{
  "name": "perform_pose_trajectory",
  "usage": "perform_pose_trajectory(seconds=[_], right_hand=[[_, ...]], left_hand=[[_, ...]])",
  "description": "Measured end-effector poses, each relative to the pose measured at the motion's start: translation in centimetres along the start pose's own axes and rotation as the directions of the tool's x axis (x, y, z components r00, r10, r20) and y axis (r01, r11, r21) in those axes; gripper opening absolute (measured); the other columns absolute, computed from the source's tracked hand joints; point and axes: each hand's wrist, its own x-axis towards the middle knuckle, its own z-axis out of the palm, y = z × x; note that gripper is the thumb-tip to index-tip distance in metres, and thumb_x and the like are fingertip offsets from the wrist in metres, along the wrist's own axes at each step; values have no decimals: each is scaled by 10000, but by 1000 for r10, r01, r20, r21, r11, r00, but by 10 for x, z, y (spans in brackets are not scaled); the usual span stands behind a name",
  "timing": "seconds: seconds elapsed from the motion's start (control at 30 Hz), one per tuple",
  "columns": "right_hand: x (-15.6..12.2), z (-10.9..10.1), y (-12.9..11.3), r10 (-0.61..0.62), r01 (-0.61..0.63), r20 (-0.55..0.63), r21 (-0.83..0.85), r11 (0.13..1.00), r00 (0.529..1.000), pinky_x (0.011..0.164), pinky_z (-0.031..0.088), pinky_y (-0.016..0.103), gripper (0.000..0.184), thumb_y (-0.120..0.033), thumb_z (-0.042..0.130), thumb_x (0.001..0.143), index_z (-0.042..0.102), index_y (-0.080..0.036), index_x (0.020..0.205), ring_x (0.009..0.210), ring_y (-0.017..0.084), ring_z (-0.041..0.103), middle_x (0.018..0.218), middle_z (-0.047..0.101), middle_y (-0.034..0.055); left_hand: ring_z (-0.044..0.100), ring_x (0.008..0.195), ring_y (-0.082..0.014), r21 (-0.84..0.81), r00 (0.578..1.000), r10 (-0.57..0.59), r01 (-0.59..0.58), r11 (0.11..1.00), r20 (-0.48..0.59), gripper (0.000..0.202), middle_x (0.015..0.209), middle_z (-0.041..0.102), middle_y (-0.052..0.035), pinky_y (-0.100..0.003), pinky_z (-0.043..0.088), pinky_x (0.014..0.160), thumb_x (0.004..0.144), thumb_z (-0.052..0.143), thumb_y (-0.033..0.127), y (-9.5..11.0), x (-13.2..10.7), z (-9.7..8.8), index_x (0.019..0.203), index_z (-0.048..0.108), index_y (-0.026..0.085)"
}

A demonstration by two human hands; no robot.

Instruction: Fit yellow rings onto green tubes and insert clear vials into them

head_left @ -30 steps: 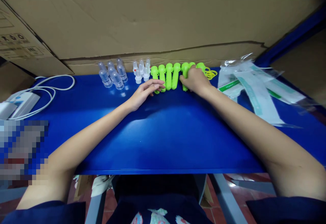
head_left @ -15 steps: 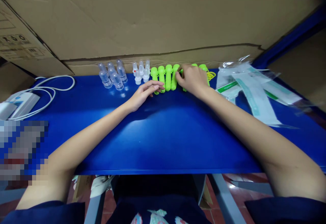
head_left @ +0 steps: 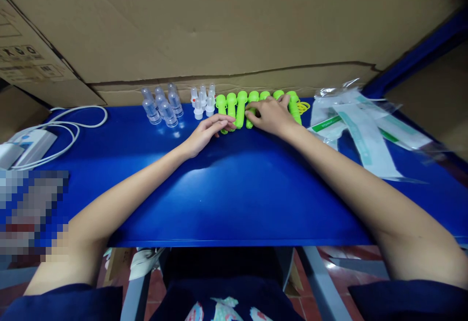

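Fingers [head_left: 218, 118] down among the green tubes [head_left: 240, 111]!

Right hand [head_left: 273, 115] arches low over the middle and right of the row; whether it's gripping one, can't tell. Left hand [head_left: 204, 132], loose and unclenched, rests fingertips at the leftmost tubes' lower ends. Yellow loops [head_left: 304, 107] lie beside the far right tube, then plastic packets [head_left: 369, 136]; leftward, small white-based pieces [head_left: 198, 110] and clear bottles [head_left: 168, 115] on the blue table [head_left: 234, 199].

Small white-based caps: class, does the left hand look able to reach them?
Probably yes: the left hand is close in front of the small white-based caps, with nothing visible between.
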Motion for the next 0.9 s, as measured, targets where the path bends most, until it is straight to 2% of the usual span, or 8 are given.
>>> perform_pose_trajectory(seconds=[0.23,0.4,0.5,0.67,0.9], right_hand=[[1,-1,-2,78,-75,-20,126,989,997,996,314,561,366,-322,568,925,838,-175,1123,938,339,660,833,770,116],[4,-7,-2,181,-151,-137,203,967,974,987,328,527,350,-310,579,920,832,-189,1129,890,316,680,819,755,98],[3,-14,-6,194,-128,-238,266,955,952,987,331,514,341,-332,580,940,814,-199,1149,869,299,676,838,755,102],[-9,-19,-29,50,48,-384,242,969,922,1002,326,505,385,-402,482,1034,745,-239,1263,961,305,665,898,759,86],[-31,-9,-63,-194,278,-441,135,951,876,1036,296,509,393,-396,424,1080,705,-237,1303,1011,285,670,1047,792,85]], left_hand=[[697,1035,-179,-18,1000,11,-11,1000,1,399,1051,808,-66,-279,412,753,909,680,529,-1,0,-1,1115,756,196],[708,1005,-178,-52,1000,-3,2,999,-19,417,1005,809,-53,-270,410,746,880,704,539,-2,1,-3,1101,757,190],[708,991,-181,-66,1000,-14,12,998,-25,419,989,808,-56,-272,410,743,882,698,538,-3,1,-3,1102,756,186],[699,953,-176,-116,998,-37,31,993,-45,390,1014,799,-61,-273,408,732,886,695,501,-5,3,-4,1103,751,182],[676,891,-151,-230,994,-62,39,972,-94,242,958,751,-35,-235,421,686,904,685,386,-5,4,-1,1010,735,173]])
